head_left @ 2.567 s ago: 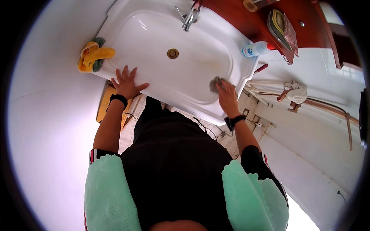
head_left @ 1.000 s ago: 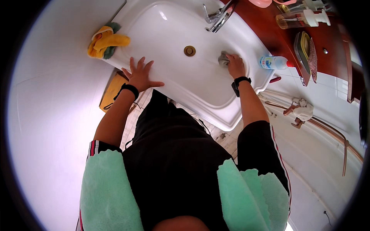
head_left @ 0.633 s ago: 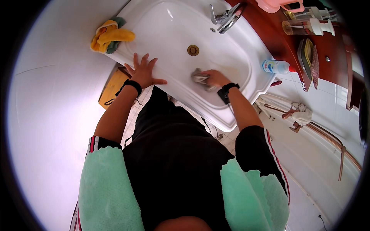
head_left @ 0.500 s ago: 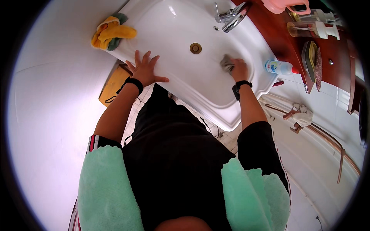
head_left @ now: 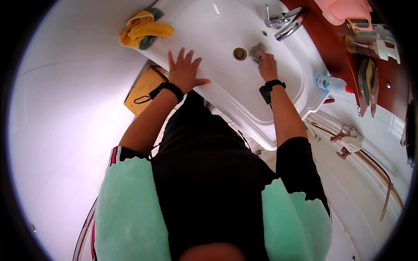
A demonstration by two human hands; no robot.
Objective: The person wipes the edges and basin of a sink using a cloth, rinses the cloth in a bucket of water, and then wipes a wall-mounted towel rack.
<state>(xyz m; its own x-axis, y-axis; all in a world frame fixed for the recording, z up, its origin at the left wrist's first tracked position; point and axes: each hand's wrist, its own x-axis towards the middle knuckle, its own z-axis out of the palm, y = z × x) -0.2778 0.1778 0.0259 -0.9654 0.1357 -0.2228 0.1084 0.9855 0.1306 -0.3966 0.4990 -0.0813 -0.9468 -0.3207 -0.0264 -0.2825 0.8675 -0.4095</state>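
Note:
In the white washbasin, my right hand presses a crumpled grey scrubber to the bowl, just right of the round brass-coloured drain. The scrubber is blurred and partly hidden by my fingers. Fingers spread, my left hand rests flat on the basin's near left rim and holds nothing. Above that hand, a yellow cloth and a dark green one lie bunched on the basin's left corner. The chrome faucet stands at the far right side of the bowl.
A white bottle with a red cap lies at the basin's right edge. Beside it, a red-brown counter carries a pink container and clear pump bottles. Pipes run along the lower right wall; a wooden box stands at left.
My right hand has moved the scrubber across the bowl toward the drain. My left hand stays spread on the rim. The whole view has shifted slightly, so the basin appears further right.

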